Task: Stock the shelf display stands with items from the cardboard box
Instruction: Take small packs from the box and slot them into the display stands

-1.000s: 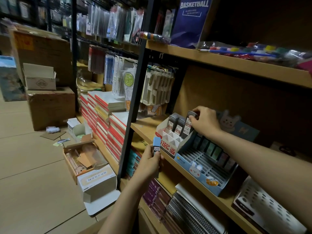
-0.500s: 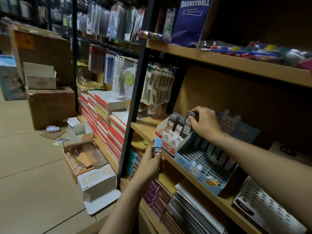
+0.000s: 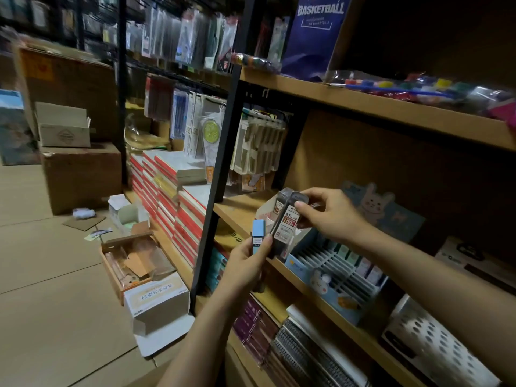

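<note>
Lead case (image 3: pixel 287 222) now lifted out of red-white stand (image 3: pixel 267 210), right hand (image 3: pixel 331 216) pinching it; left hand (image 3: pixel 245 263) grips blue case (image 3: pixel 258 237) — prob. making room for restock.

Person, head-camera view: two forearms and two hands in frame.

Left hand (image 3: pixel 245 263): bare; no glove, ring or watch visible. Left forearm: bare from the wrist to the frame edge at 6 o'clock; no sleeve in view.

Right hand (image 3: pixel 332 213): bare; no glove or ring visible. Fingers (image 3: pixel 303 205): short, plain nails, no polish discernible. Right forearm: bare from the wrist to the frame edge at 4 o'clock; no sleeve, band or bracelet in view.

Clothing: none within the frame. Markings on either arm: none discernible in the dim light.
</note>
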`<state>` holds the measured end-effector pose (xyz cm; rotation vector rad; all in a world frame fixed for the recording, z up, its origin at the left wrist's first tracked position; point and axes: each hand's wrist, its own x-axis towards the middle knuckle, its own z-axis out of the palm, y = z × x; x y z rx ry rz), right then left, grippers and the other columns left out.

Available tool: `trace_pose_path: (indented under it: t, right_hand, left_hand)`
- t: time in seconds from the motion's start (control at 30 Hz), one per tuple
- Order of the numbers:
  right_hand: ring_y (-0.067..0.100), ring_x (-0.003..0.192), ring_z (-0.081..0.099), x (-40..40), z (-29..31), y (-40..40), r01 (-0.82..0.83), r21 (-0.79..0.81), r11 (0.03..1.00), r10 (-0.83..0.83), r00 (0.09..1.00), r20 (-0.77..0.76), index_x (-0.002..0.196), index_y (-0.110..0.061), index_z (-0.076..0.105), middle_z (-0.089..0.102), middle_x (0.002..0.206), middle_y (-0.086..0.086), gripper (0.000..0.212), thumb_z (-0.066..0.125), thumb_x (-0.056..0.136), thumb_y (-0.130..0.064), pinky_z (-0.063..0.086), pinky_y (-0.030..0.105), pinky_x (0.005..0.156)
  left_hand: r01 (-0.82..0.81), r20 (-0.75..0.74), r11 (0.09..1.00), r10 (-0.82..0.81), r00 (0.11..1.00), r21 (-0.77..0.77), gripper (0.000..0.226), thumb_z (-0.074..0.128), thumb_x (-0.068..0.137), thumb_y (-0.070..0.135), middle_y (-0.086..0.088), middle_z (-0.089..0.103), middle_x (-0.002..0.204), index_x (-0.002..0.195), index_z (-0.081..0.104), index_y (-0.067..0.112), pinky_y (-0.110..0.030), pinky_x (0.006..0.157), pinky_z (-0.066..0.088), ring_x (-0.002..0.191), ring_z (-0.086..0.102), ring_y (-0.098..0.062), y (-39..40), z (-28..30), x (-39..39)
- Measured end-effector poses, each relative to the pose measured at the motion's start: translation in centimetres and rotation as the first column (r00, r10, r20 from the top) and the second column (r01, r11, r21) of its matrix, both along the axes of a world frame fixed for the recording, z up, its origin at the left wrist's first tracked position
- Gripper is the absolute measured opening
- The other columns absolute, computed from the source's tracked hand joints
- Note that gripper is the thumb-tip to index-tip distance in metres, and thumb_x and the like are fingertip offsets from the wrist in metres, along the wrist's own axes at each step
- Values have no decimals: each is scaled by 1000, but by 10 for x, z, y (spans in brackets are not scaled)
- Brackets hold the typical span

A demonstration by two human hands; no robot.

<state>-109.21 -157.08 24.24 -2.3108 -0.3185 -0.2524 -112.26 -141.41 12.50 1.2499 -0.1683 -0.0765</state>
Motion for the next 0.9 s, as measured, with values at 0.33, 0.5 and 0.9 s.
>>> trace_pose_path:
  t: [0.33,0.5,0.9]
  right_hand:
    - [21,80,73,25,26,-25,111,307,945,-130,990,45,95,-12,67,70,96,12,8,62,93,-7,60,26,69]
    - [9,78,63,43,17,-38,336,-185,923,-249,891,379,106,-14,69,65,92,-5,15,65,92,-18,44,9,59]
    - [24,92,63,57,-12,-25,476,-576,665,-305,877,372,95,-18,74,65,99,3,17,75,81,-27,50,30,71]
  left_hand:
    - [-72,-100,992,62,993,-103,25,53,98,32,10,67,67,112,62,13,-20,43,29,53,41,-10,2,0,1]
    - [-133,-140,988,122,983,-72,23,53,99,29,-5,74,92,112,62,13,-17,41,34,50,44,-8,6,-5,1]
    - [-127,-101,991,122,987,-48,20,52,99,26,2,75,83,111,62,13,-16,43,37,45,46,-2,4,-6,3]
